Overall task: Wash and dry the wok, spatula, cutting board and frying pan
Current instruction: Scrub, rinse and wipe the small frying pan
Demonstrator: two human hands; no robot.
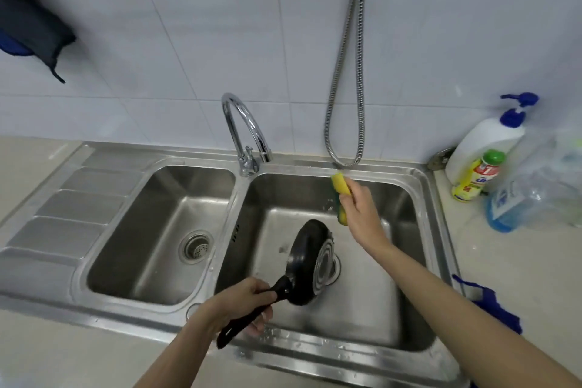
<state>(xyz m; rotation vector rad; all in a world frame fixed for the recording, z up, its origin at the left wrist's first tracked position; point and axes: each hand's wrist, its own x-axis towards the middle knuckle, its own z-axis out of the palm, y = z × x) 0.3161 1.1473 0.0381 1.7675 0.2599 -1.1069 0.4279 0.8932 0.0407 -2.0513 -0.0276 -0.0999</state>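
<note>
Fingers of the left hand (234, 302) curled round the black handle of the frying pan (310, 261), which hung tilted on edge over the right basin of the sink (419, 195). The right hand (360, 211) pinched a yellow-green sponge (341, 195) above the basin's far side, below the faucet (244, 129).

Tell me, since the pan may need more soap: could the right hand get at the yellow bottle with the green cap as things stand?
Probably not directly: the right hand already grips the yellow sponge. The yellow green-capped bottle stands unobstructed on the counter right of the steel sink.
</note>
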